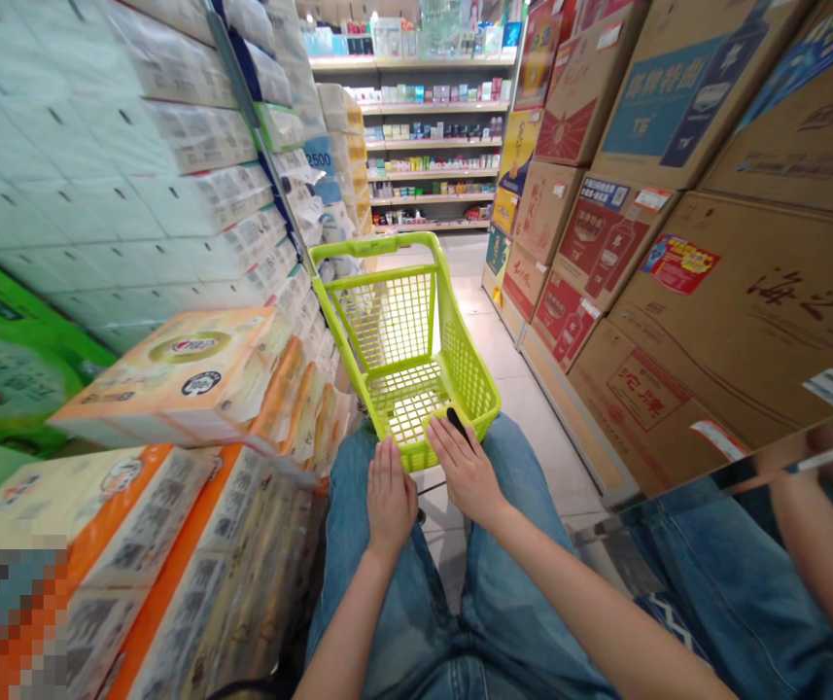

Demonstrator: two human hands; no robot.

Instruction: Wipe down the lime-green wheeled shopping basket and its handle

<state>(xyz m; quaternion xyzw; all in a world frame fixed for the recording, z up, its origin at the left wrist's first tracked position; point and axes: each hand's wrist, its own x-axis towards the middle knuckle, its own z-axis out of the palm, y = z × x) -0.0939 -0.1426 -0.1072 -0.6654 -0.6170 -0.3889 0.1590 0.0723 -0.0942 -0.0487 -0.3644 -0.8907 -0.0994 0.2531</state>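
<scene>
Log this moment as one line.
left hand: open, at green shopping basket near rim | right hand: open, on same rim | left side: tissue packs | right side: cardboard cartons

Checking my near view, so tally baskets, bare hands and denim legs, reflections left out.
Green shopping basket: 1
Bare hands: 2, left hand and right hand
Denim legs: 2, left leg and right leg
Total: 5

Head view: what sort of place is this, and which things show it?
Most likely a supermarket or similar shop: small goods line the far shelves, printed boxes stand stacked along the right of the aisle, and a green shopping basket is in front.
</scene>
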